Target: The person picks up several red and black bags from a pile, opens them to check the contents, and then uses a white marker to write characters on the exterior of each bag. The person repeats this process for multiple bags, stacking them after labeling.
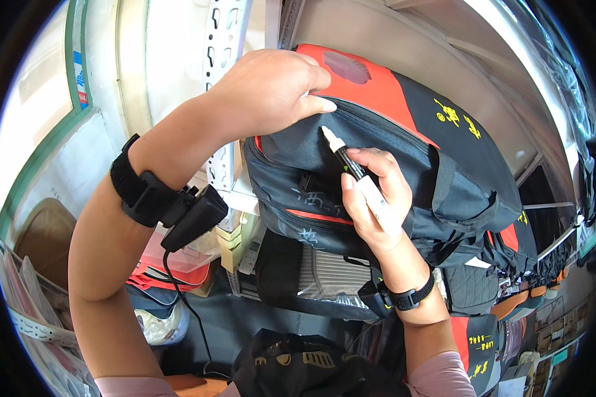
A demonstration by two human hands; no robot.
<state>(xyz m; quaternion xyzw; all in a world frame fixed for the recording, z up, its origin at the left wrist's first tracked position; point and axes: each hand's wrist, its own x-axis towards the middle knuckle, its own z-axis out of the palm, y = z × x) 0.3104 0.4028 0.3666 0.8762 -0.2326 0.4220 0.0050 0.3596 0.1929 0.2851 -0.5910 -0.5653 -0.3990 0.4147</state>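
Note:
A large black-and-red zippered fabric bag [298,149] lies on its side before me, with yellow printing and a dark smudge on its red panel. My left hand [273,89] pinches the bag's upper edge by the zipper seam; a small white bit shows between thumb and fingers, too hidden to name. In my right hand [382,198] is a white-and-black paint marker [350,161], uncapped. Its pale nib points up and left, close to the dark fabric below the seam; I cannot tell whether it touches. Faint white handwritten characters mark the folds lower down.
At left stands a white slotted shelf upright [221,44]. Below lies a black case with a clear window [328,293] and grey ribbed contents, near a remote control [251,255]. A cable [186,302] hangs from the black device [196,218] strapped to my left arm.

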